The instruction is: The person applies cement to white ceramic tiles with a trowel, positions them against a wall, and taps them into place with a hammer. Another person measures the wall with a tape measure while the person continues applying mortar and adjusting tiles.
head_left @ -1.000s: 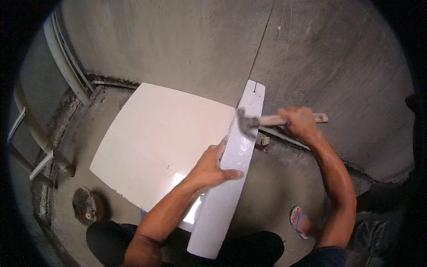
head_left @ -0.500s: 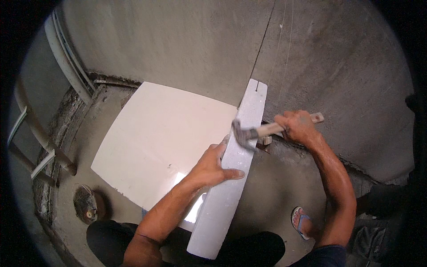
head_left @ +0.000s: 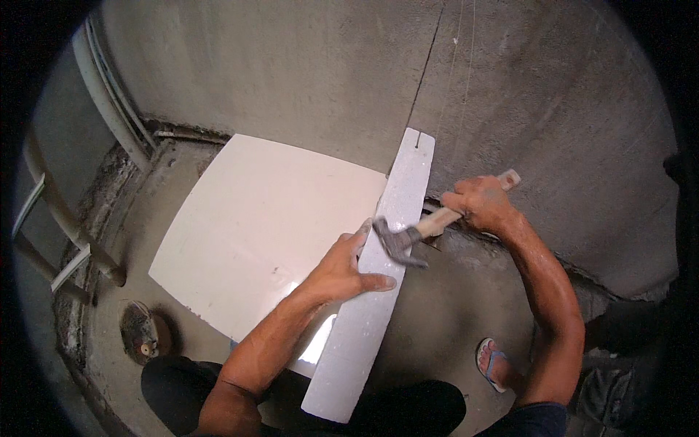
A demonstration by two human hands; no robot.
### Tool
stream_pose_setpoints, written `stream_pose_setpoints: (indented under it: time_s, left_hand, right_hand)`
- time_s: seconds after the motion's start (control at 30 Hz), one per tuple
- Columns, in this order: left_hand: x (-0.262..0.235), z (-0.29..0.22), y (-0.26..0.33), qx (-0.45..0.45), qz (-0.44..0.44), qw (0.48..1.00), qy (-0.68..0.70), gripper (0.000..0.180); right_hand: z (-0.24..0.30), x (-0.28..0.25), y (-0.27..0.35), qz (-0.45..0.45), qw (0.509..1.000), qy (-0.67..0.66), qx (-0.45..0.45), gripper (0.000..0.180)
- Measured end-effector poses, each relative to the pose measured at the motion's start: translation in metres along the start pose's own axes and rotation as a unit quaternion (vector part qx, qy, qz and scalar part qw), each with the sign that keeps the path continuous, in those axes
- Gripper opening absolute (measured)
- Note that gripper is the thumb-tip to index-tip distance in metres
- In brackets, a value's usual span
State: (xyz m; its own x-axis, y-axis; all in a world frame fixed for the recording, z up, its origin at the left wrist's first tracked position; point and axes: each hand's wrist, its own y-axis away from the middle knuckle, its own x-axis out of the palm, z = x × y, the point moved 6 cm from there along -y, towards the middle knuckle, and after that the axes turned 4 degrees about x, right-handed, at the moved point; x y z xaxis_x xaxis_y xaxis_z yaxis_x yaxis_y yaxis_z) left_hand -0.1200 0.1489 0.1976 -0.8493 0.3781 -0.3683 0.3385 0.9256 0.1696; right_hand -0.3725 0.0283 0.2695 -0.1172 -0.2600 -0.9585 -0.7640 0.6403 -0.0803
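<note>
Clenched around the wooden handle, my right hand (head_left: 484, 206) holds the hammer (head_left: 408, 237), whose steel head now sits low against the near edge of the white strip (head_left: 375, 291). A second ago that head was higher up the strip, so I read this as a tapping stroke coming down. Left of the grip, my left hand (head_left: 342, 269) presses flat on the strip, fingers spread, not closed round anything, pinning it beside the large white tile (head_left: 255, 233). Beyond the grip rises the grey cement wall (head_left: 306, 80); a sandalled foot (head_left: 491, 360) stands below it.
</note>
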Motion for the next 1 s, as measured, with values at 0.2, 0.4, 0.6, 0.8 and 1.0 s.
stream_pose_setpoints:
  time_s: [0.2, 0.4, 0.6, 0.8, 1.0]
  left_hand:
    - [0.004, 0.003, 0.002, 0.007, 0.005, 0.997, 0.083, 0.115]
    - [0.004, 0.007, -0.007, 0.037, 0.0, 0.999, 0.034, 0.107]
    - [0.001, 0.001, -0.012, 0.054, 0.004, 0.994, 0.1, 0.112]
    - [-0.009, -0.003, -0.038, 0.017, 0.011, 0.999, 0.033, 0.095]
    - [-0.012, -0.004, -0.053, 0.086, -0.015, 0.996, -0.024, 0.088]
  right_hand:
    - [-0.069, 0.007, -0.018, 0.019, 0.968, 0.054, 0.246, 0.02]
    - [-0.001, 0.009, 0.016, -0.132, 0.981, -0.027, 0.142, 0.02]
    - [0.031, 0.031, 0.057, -0.281, 0.907, -0.221, 0.224, 0.029]
    - [0.052, 0.064, 0.114, -0.321, 0.757, -0.429, 0.373, 0.029]
    - [0.073, 0.059, 0.182, -0.268, 0.69, -0.445, 0.504, 0.032]
